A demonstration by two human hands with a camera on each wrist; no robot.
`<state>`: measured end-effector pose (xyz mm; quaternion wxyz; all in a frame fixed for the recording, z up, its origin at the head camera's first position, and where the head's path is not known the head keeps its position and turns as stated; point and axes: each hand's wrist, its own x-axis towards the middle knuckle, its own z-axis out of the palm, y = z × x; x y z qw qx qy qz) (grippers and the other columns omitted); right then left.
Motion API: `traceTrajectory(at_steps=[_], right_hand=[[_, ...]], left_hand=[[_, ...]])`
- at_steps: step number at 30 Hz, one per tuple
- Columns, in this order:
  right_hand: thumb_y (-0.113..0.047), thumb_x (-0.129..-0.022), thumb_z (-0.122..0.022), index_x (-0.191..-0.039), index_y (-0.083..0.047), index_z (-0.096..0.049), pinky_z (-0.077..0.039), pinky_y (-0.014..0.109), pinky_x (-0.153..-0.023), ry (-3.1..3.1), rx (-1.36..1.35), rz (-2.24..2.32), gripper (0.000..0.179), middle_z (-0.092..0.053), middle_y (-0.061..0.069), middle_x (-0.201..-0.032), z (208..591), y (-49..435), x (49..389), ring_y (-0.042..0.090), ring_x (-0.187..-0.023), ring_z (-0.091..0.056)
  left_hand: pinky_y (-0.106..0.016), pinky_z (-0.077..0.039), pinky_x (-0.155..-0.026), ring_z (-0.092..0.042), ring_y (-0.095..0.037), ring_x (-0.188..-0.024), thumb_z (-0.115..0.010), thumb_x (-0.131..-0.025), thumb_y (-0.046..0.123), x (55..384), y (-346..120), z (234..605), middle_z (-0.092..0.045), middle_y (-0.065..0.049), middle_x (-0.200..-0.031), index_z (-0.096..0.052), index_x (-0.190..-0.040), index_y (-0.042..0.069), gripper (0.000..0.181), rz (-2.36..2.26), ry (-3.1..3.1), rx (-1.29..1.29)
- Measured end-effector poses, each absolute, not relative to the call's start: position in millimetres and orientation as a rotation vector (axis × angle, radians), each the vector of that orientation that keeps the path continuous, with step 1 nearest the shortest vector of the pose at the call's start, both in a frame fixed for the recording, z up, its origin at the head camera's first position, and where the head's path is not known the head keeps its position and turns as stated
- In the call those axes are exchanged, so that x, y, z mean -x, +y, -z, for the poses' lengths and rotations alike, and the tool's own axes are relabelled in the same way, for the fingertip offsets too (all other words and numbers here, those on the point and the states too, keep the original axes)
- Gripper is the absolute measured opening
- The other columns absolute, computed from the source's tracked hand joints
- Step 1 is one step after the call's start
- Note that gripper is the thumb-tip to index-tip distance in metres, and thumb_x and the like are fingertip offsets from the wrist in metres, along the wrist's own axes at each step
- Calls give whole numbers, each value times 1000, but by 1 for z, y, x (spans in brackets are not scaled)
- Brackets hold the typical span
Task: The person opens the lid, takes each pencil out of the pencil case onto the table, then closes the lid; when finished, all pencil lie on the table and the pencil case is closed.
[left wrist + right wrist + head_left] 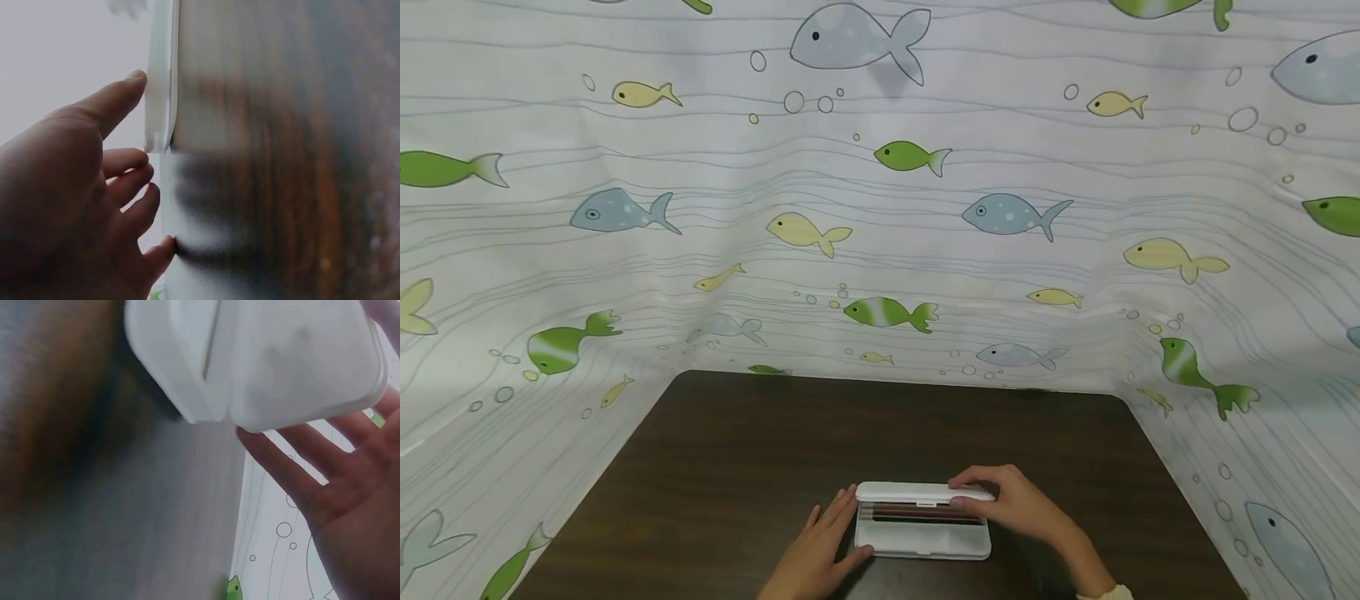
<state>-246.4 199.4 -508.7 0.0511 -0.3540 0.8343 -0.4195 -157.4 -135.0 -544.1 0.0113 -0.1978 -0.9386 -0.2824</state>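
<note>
A white pencil case (922, 542) lies on the dark table with its lid (895, 492) partly raised along the far side. Several thin dark and reddish sticks, like pencils, show inside it. My right hand (1018, 504) pinches the lid near its right end, thumb in front and fingers behind. From the right wrist view, the fingers (287, 465) lie along the outside of the lid. My left hand (822, 542) rests at the left end of the case, its fingers extended and the thumb at the near corner. In the left wrist view, the thumb (122, 94) reaches the case's edge.
The dark wood-grain table (760, 450) has rounded far corners. A white cloth (715, 167) printed with fish and bubbles surrounds it at the back and on both sides.
</note>
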Motion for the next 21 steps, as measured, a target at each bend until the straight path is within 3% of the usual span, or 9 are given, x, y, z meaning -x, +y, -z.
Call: traceTrajectory(at_steps=[6,11,15,21], right_hand=[[-34,-98,-61,-109,-24,-72,-54,30,-79,2471,1063,1251,18,-70,-10,-102,503,201,263,11,-92,-66],[-37,-101,-55,-106,-24,-73,-53,32,-77,2580,948,1229,23,-69,-10,-101,503,196,284,10,-91,-64],[-40,-97,-61,-102,-19,-75,-51,34,-76,2616,719,1392,26,-70,-5,-101,510,186,301,14,-92,-62],[-45,-85,-74,-94,-12,-77,-51,33,-62,2529,351,1672,34,-71,2,-92,523,173,316,20,-77,-61]], left_hand=[[-67,-23,-105,-30,-38,-141,-60,-94,49,159,-134,546,-34,-15,-155,-35,-151,3,78,932,-2942,642],[-69,-22,-105,-30,-40,-140,-65,-92,44,161,-134,543,-37,-14,-154,-35,-151,4,77,962,-2938,618],[-69,-22,-105,-31,-40,-140,-66,-91,43,161,-135,540,-38,-13,-153,-36,-150,4,77,952,-2934,609],[-69,-23,-104,-31,-39,-140,-69,-90,40,162,-134,539,-38,-13,-153,-37,-150,4,77,954,-2969,587]])
